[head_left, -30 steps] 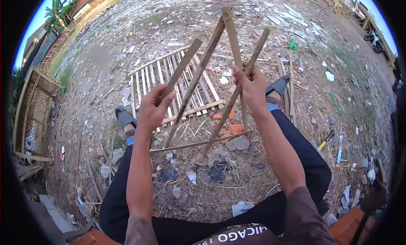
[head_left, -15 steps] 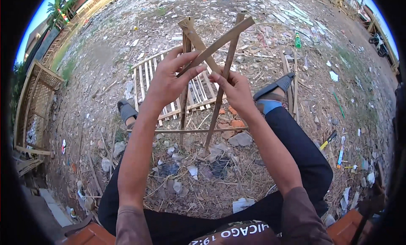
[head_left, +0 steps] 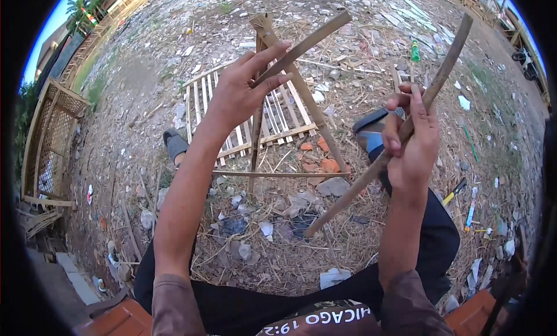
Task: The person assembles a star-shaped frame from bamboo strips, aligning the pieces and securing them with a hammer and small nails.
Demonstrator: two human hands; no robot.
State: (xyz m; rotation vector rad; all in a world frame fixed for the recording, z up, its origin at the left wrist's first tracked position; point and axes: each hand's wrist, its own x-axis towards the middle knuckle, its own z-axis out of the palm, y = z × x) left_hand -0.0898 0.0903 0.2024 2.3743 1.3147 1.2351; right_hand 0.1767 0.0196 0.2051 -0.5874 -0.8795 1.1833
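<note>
1. Head view looks down on a person seated on the littered ground (head_left: 145, 98), legs stretched out in dark trousers, both forearms raised in front.
2. Left hand (head_left: 241, 92) is up near the top of a small frame of bamboo strips (head_left: 301, 104); its fingers are spread, and a curved strip (head_left: 307, 43) runs between the fingers, pinched there rather than gripped in a fist.
3. That frame stands upright between the knees: two strips meet at a tied top just above the left hand, spread downward, and a thin crossbar (head_left: 278, 174) joins them low down.
4. Right hand (head_left: 412, 141) is clenched around a separate long bamboo strip (head_left: 400, 133), which slants from upper right down to lower left, its low end near the ground between the legs.
5. The two hands are apart, and the long strip stands clear of the frame's top.
6. Behind the frame a slatted bamboo panel (head_left: 203, 109) lies flat on the ground.
7. A lattice fence piece (head_left: 55, 133) stands at the far left.
8. A sandalled foot (head_left: 174, 145) rests left of the frame.
9. A green bottle (head_left: 415, 50) lies among scraps beyond the right hand.
</note>
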